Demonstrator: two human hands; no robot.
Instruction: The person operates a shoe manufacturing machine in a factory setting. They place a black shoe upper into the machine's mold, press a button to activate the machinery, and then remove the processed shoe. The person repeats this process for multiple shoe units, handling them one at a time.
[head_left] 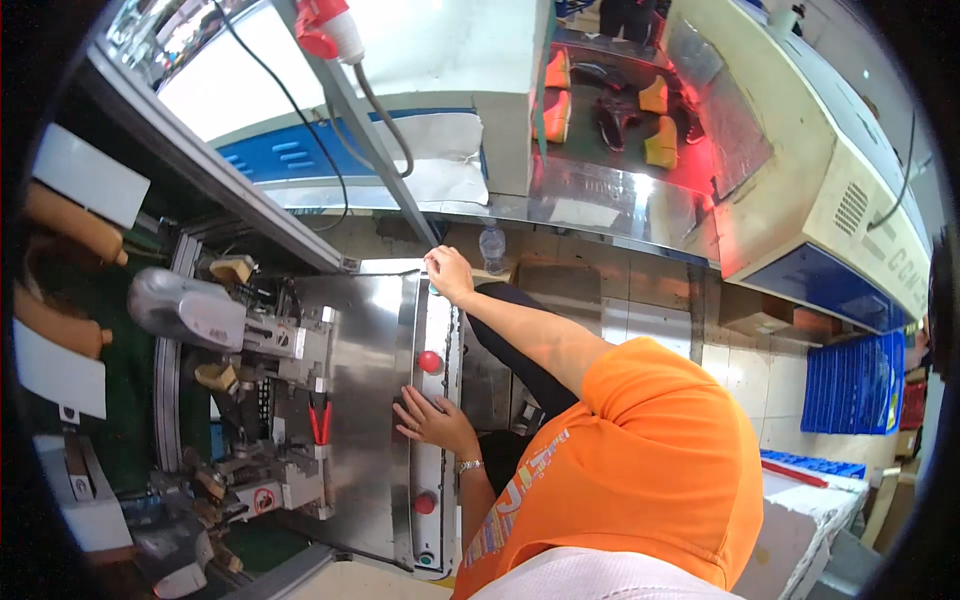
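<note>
Lays left hand (437, 425), spread wide, across a long white panel (428, 460) with round red buttons (430, 361); curls right hand (450, 272) at its end; can't make out any grip.

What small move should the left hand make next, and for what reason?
Perhaps the left hand should draw back slightly onto the control panel. Its spread fingers reach over the panel's edge toward the steel plate, on the side of the machine clamps, while the right hand is at one end of the panel.
</note>
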